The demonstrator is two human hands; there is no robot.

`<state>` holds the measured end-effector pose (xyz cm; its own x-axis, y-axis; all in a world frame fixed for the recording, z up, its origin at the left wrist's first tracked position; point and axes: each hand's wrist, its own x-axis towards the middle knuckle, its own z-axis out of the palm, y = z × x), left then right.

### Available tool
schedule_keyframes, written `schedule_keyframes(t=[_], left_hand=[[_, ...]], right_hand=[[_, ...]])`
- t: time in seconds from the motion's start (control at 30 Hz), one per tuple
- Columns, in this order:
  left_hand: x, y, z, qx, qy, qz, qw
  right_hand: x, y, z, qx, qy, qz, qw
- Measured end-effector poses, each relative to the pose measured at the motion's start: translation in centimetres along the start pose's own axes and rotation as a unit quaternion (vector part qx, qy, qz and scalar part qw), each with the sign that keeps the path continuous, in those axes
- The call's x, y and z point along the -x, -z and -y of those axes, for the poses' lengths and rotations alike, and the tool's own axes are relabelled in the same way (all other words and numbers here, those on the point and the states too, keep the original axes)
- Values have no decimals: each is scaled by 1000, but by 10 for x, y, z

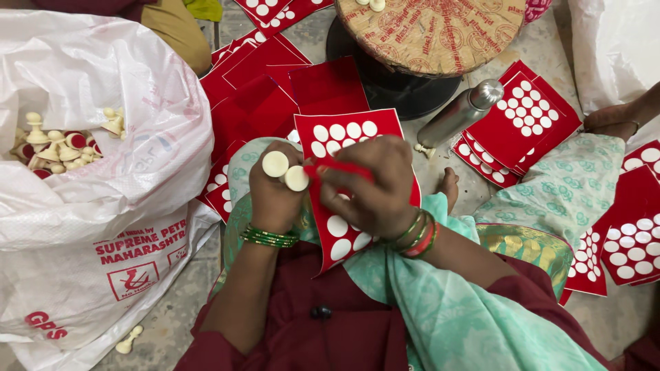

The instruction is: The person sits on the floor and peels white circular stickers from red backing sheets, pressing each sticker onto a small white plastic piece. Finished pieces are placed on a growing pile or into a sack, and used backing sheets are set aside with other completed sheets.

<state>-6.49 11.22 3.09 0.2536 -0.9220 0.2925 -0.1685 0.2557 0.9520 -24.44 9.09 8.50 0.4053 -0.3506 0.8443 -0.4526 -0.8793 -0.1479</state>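
Left hand [273,196] grips two pieces [286,172] beside right hand [371,185].

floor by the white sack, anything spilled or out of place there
One cream chess piece lies tipped over on the floor below the white sack, apart from the pieces heaped inside it. It looks dropped.

Your hands [330,185] work close over your lap, and room around them is tight. To your left, the big white sack [103,172] bulges right up beside your left hand [275,189]. Ahead, loose red sheets [275,89] cover the floor [172,323], with the round stool [430,34] and its dark base beyond them. A steel bottle [460,113] lies just right of the sheet you hold. On your right, your knee and more punched sheets [632,240] block the way. Bare floor shows only at lower left, beside a stray pawn [128,340].
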Motion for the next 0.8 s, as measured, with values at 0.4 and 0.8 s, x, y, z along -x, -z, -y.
schedule_keyframes(t=[0.4,0.8], left_hand=[[2,-1,-1,-16,-29,13,999],[2,4,1,-8,4,16,1000]], right_hand=[[2,-9,7,77,97,-24,992],[-18,10,-3,-231,-63,159,958]])
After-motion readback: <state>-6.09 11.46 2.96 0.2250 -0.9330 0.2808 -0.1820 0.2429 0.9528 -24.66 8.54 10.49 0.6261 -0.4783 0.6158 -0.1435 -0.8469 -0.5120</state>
